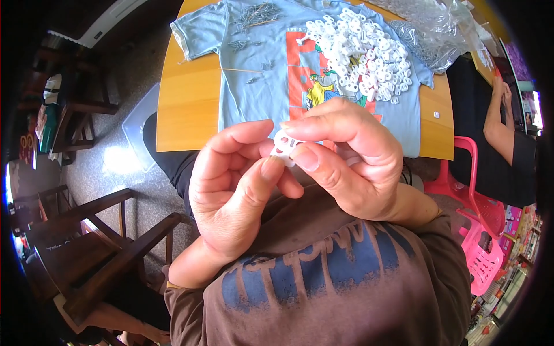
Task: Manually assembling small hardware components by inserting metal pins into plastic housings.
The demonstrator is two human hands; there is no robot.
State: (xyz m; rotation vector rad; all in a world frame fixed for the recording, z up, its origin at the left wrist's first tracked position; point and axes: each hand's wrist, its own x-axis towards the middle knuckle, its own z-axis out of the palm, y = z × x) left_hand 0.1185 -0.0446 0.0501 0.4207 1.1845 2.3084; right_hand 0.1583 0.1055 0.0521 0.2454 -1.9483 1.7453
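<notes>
Between my two hands is a small white plastic piece [283, 146] with holes in it, held above the near edge of the table. My left hand [228, 187] pinches its lower left side with the thumb, the other fingers curled behind. My right hand [355, 158] grips its right side between thumb and index finger. Beyond them, a pile of similar white plastic pieces [372, 63] lies on a light blue T-shirt [248, 104] spread over the table. Small grey metal parts [254, 16] form a heap at the shirt's far left, with several strewn nearer.
The yellow wooden table [187, 109] holds a clear plastic bag [447, 43] at the far right and a lone white piece [437, 115]. Another person's arm [497, 118] shows at the right, near a pink plastic chair [476, 190]. Dark wooden chairs [124, 251] stand at the left.
</notes>
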